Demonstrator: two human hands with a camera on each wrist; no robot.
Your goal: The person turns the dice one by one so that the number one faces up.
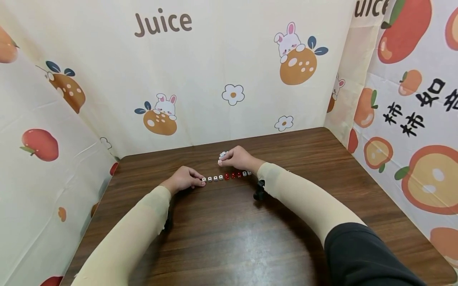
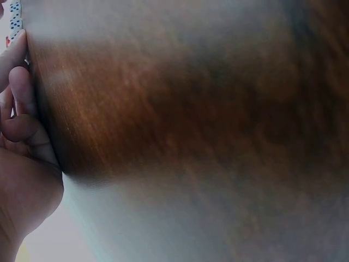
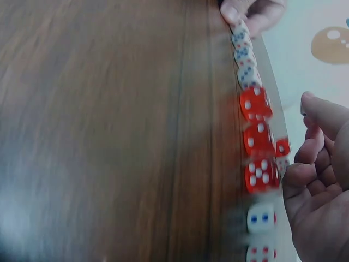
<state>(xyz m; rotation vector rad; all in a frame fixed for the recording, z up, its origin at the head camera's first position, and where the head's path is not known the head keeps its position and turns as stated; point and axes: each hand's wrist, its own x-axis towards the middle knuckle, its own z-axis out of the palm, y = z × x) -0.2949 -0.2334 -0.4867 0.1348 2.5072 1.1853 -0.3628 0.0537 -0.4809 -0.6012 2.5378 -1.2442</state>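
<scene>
Fingertips of the left hand (image 1: pixel 183 178) pinch the end die (image 1: pixel 204 180) of the dice row (image 1: pixel 227 176) on the table (image 1: pixel 214 222), which a nudge could skew, while the right hand (image 1: pixel 241 159), pinching a loose die (image 1: pixel 220 162) beyond, could jostle it by the wrist; visible in line: four white, three red, two white, the rear cluster (image 1: pixel 222 154) uncountable.

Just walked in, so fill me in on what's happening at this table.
A person is handling dice on a wooden table. The left hand pinches the white die at the left end of a row, where three red dice sit between white ones. The right hand, beyond the row, appears to hold another white die near a few more dice.
</scene>
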